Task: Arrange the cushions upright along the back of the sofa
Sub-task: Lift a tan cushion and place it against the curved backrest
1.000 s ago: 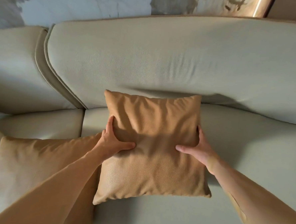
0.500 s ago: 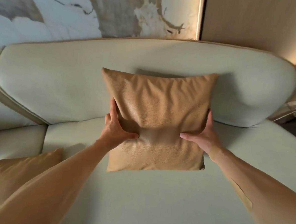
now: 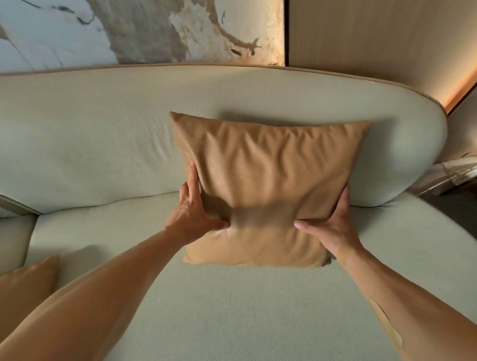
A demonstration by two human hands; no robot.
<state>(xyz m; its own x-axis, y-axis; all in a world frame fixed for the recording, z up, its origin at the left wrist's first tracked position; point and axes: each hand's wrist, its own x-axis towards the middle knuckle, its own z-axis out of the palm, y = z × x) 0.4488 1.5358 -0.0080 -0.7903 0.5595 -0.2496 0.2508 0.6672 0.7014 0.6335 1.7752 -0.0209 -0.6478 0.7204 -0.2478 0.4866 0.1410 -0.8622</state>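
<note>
Left hand [image 3: 193, 214] and right hand [image 3: 332, 228] grasp the tan cushion [image 3: 265, 182] by its side edges. Its top leans on the sofa back [image 3: 95, 132]. Bare seat [image 3: 251, 320] lies before it.

light: warm, dim-soft | glow: orange strip top right | edges: wide-angle bowing | focus: mostly sharp

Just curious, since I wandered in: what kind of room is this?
Most likely a living room or lounge. A pale upholstered sofa fills the view, with tan cushions on it, and a marble-patterned wall panel stands behind its back.
</note>
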